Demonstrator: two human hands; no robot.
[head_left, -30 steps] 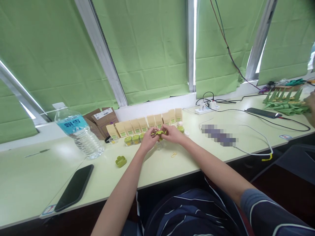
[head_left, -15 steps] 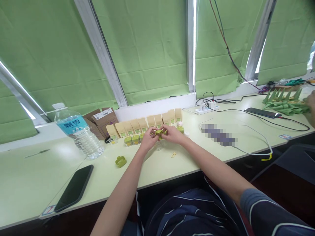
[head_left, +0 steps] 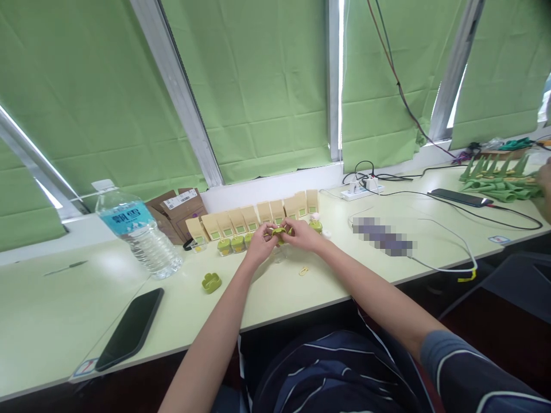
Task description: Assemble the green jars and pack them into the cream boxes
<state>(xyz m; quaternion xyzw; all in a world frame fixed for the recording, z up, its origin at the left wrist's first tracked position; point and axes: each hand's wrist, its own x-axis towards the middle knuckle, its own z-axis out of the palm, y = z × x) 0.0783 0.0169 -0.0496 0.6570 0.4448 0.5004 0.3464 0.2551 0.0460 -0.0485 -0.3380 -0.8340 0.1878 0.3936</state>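
Between my left hand (head_left: 261,243) and my right hand (head_left: 300,234) is a small green flower-shaped piece (head_left: 279,232), its edges pinched by the fingers of both. A clear, see-through part (head_left: 279,256) shows just beneath it; whether the two are joined I cannot tell. To the left on the table lies a similar green flower-shaped tray (head_left: 211,282). A small yellow clip-like piece (head_left: 303,271) rests in front of my right hand. Behind my hands stand several clear containers with green tops (head_left: 224,247), partly hidden by my fingers.
A row of tan folded cards (head_left: 250,218) lines the back, near a cardboard box (head_left: 181,212). A water bottle (head_left: 138,229) and a phone (head_left: 130,328) are at left. To the right are a power strip (head_left: 362,192), cables, another phone (head_left: 458,197) and green cone shapes (head_left: 495,180) beside another person's hand (head_left: 546,183).
The green piece has tilted slightly between my fingers, now looking flatter. My hands stay in nearly the same place. The other person's hand at the far right has shifted a little.
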